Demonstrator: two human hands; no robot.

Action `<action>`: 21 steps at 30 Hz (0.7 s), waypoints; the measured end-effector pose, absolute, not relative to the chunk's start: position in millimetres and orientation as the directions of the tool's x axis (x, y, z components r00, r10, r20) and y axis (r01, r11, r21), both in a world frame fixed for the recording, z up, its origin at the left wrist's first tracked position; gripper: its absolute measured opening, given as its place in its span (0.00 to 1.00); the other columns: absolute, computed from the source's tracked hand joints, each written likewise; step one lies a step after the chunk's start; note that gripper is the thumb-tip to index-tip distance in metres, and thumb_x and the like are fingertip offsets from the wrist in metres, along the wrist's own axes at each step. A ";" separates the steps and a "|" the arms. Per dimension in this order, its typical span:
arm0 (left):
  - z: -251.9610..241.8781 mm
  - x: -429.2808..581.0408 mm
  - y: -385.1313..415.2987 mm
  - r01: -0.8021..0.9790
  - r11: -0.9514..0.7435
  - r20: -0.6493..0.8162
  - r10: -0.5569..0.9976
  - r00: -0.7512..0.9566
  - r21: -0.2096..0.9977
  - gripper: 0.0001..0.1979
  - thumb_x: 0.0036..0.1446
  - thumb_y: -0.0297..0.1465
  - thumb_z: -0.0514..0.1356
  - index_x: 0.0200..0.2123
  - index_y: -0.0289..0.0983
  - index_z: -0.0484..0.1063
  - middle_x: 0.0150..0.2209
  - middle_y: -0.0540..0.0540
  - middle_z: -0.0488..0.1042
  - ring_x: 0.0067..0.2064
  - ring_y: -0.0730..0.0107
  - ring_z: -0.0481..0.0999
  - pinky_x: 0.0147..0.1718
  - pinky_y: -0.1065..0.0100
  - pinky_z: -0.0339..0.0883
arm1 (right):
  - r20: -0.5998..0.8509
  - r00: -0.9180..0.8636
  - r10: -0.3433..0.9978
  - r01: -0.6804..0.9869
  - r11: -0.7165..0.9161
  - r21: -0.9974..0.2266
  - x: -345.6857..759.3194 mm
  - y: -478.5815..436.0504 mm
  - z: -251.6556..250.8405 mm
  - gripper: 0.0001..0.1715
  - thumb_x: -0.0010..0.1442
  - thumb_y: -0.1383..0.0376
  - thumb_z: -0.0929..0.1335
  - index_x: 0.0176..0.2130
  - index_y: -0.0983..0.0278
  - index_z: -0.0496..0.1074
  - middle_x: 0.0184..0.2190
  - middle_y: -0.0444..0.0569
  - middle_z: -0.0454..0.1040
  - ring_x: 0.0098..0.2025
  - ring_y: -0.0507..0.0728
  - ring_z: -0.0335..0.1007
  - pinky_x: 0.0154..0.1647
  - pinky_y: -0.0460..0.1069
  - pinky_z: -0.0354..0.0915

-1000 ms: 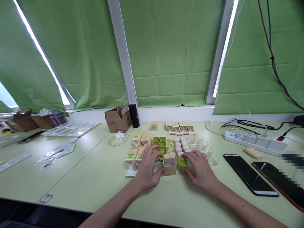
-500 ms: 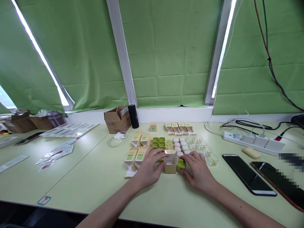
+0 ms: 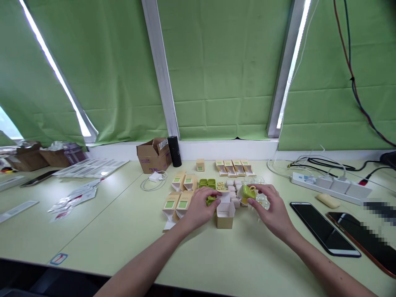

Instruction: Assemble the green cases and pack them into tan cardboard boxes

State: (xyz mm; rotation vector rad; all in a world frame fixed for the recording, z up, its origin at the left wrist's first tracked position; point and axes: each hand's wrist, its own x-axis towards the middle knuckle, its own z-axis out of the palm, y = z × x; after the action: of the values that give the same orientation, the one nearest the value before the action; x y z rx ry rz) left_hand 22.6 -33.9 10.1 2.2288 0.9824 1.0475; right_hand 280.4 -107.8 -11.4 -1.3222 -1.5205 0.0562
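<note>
My right hand is closed round a small green case in a clear plastic cup and holds it a little above the table. My left hand grips the back edge of an open tan carton that stands on the pale green table. Just behind the hands lie rows of green cases, small yellow-printed pieces, pale pink blocks and clear cups. Folded tan cartons with green labels lie to the left of my left hand.
Two phones lie at the right, behind them a white power strip with cables. A brown cardboard box and a black cylinder stand by the window sill. Leaflets and packets lie at the left. Green blinds cover the windows.
My right hand has lifted the green case off the table beside the carton and raised it up and back. My left hand has shifted to the carton's rear edge.
</note>
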 end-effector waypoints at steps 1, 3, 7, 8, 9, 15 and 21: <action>10.5 23.1 -33.0 0.401 -0.608 0.432 0.782 0.449 0.685 0.08 0.62 0.31 0.65 0.44 0.40 0.83 0.45 0.43 0.84 0.48 0.55 0.80 0.54 0.54 0.69 | 0.656 0.199 0.728 0.646 0.406 -0.646 280.3 -107.4 -6.3 0.19 0.66 0.51 0.71 0.52 0.57 0.77 0.48 0.54 0.80 0.50 0.67 0.72 0.51 0.61 0.68; 10.5 23.7 -31.2 0.389 -0.590 0.411 0.791 0.453 0.707 0.11 0.62 0.32 0.65 0.47 0.40 0.82 0.47 0.42 0.83 0.49 0.55 0.80 0.54 0.54 0.70 | 0.659 0.224 0.718 0.587 0.440 -0.680 277.4 -105.9 3.9 0.20 0.66 0.51 0.72 0.52 0.57 0.78 0.47 0.53 0.79 0.47 0.65 0.72 0.46 0.58 0.69; 5.4 23.8 -27.8 0.343 -0.601 0.437 0.780 0.448 0.722 0.14 0.63 0.31 0.64 0.51 0.41 0.81 0.51 0.41 0.82 0.52 0.54 0.78 0.55 0.54 0.69 | 0.645 0.206 0.736 0.437 0.520 -0.733 262.3 -99.8 18.7 0.19 0.67 0.52 0.72 0.53 0.57 0.77 0.50 0.54 0.79 0.44 0.61 0.72 0.44 0.56 0.71; 3.4 23.7 -27.2 0.333 -0.615 0.455 0.770 0.448 0.714 0.14 0.64 0.32 0.64 0.52 0.42 0.81 0.51 0.41 0.82 0.52 0.53 0.78 0.55 0.54 0.69 | 0.640 0.187 0.746 0.396 0.539 -0.744 257.3 -98.2 20.2 0.19 0.67 0.52 0.72 0.54 0.57 0.77 0.52 0.54 0.78 0.45 0.61 0.73 0.43 0.55 0.71; 1.4 23.7 -26.8 0.325 -0.632 0.473 0.758 0.449 0.704 0.15 0.64 0.32 0.63 0.53 0.42 0.80 0.51 0.41 0.82 0.53 0.53 0.78 0.55 0.53 0.69 | 0.630 0.173 0.757 0.354 0.549 -0.757 252.3 -96.8 20.6 0.19 0.67 0.53 0.72 0.54 0.57 0.77 0.53 0.54 0.78 0.46 0.61 0.74 0.43 0.55 0.72; -7.4 24.0 -25.8 0.307 -0.697 0.549 0.707 0.447 0.648 0.17 0.65 0.30 0.62 0.56 0.43 0.79 0.48 0.41 0.81 0.51 0.52 0.76 0.56 0.51 0.65 | 0.590 0.102 0.801 0.256 0.552 -0.794 233.8 -96.5 4.8 0.19 0.70 0.52 0.70 0.55 0.57 0.77 0.55 0.54 0.78 0.50 0.62 0.76 0.38 0.52 0.75; -11.4 19.8 -21.0 0.273 -0.691 0.528 0.702 0.478 0.670 0.19 0.66 0.29 0.61 0.59 0.43 0.78 0.50 0.40 0.79 0.54 0.51 0.74 0.57 0.50 0.65 | 0.573 0.079 0.816 0.286 0.532 -0.797 237.2 -98.4 -7.8 0.20 0.70 0.51 0.69 0.56 0.56 0.77 0.55 0.54 0.78 0.53 0.64 0.75 0.36 0.51 0.77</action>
State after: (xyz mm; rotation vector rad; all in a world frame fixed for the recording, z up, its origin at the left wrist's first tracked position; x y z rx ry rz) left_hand 19.8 -21.0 -11.4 2.2240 0.8055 1.1268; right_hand 237.2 -98.4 -7.8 -0.9980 -1.4890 0.5161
